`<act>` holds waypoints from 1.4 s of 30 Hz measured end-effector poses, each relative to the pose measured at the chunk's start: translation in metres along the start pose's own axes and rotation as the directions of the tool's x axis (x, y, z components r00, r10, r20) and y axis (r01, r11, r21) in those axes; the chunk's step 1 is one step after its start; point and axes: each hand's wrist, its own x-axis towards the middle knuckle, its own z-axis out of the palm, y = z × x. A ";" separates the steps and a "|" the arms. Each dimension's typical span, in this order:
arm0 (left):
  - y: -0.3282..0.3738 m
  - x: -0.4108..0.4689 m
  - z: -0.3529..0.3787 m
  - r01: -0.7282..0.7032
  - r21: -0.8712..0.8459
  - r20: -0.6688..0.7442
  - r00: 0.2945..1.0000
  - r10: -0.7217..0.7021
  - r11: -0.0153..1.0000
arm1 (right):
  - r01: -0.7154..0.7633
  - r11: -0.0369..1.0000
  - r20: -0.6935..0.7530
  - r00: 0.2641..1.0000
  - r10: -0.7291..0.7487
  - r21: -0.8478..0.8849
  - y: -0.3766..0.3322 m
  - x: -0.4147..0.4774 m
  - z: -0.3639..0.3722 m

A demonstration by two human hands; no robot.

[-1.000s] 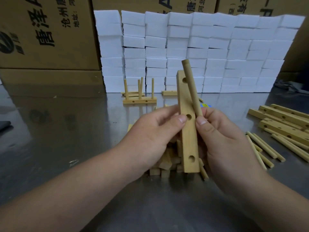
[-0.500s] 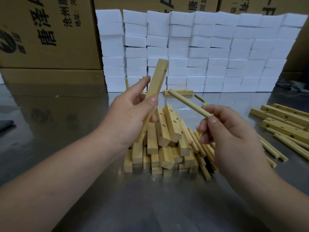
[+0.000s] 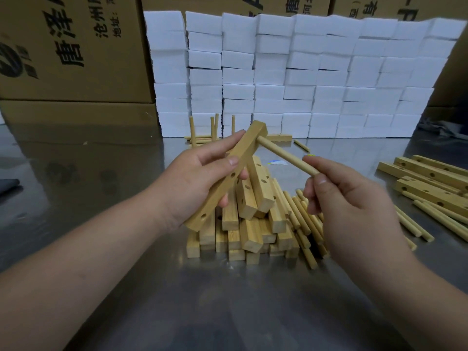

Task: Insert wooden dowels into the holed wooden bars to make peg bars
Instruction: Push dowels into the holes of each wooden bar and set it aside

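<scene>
Above the pile of holed bars (image 3: 253,219) on the metal tabletop (image 3: 114,198), 1 holed bar (image 3: 247,145) is held tilted, with its upper end pointed away from the person. It is clamped by the left grip (image 3: 200,183), thumb on top and fingers curled beneath. 2 open holes are seen on its lower half. A dowel (image 3: 283,154) is pinched at its near end by the right grip (image 3: 354,206), between thumb and forefinger. Its far end is set against the bar's side near the top; how deep it sits cannot be told. Loose dowels (image 3: 306,224) are laid against the pile's right side. More bars (image 3: 430,178) are laid well apart at the right. A peg bar (image 3: 193,133) is stood before stacked white blocks (image 3: 304,72).
</scene>
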 end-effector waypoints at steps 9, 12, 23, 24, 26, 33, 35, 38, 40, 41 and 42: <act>0.001 -0.002 0.002 -0.043 0.001 0.045 0.998 0.043 0.999 | 0.047 0.974 -0.013 0.999 -0.051 -0.221 0.005 0.004 -0.003; 0.001 -0.002 0.003 -0.047 0.025 0.044 0.998 0.046 0.999 | 0.104 0.936 -0.001 0.994 -0.111 -0.335 0.006 0.006 -0.004; 0.003 -0.003 -0.001 -0.042 0.116 0.045 0.998 0.037 0.992 | 0.205 0.895 0.052 0.978 -0.201 -0.396 0.002 0.003 -0.005; 0.003 -0.003 -0.001 -0.046 0.126 0.046 0.998 0.040 0.991 | 0.178 0.910 0.055 0.984 -0.169 -0.374 0.002 0.003 -0.005; 0.003 -0.004 -0.001 -0.049 0.151 0.043 0.998 0.043 0.987 | 0.118 0.941 0.061 0.993 -0.103 -0.319 0.002 0.002 -0.004; 0.007 -0.004 -0.003 -0.114 0.177 0.032 0.993 0.109 0.978 | -0.076 0.996 0.096 0.992 0.081 -0.052 -0.004 0.003 -0.001; 0.006 -0.004 -0.004 -0.111 0.149 0.036 0.994 0.107 0.983 | -0.087 0.996 0.101 0.991 0.088 -0.013 -0.005 0.004 -0.001; 0.002 -0.002 -0.002 -0.093 0.068 0.035 0.995 0.091 0.993 | -0.101 0.994 0.104 0.990 0.097 0.032 -0.005 0.005 -0.003; 0.000 -0.002 0.000 -0.083 0.019 0.030 0.996 0.082 0.996 | -0.096 0.995 0.102 0.990 0.093 0.033 -0.005 0.004 -0.003; 0.000 -0.002 0.000 -0.078 0.000 0.021 0.997 0.078 0.997 | -0.090 0.996 0.099 0.991 0.087 0.027 -0.005 0.004 -0.002; -0.001 -0.002 0.000 -0.075 -0.013 0.008 0.997 0.075 0.997 | -0.090 0.995 0.096 0.992 0.087 0.031 -0.005 0.003 -0.002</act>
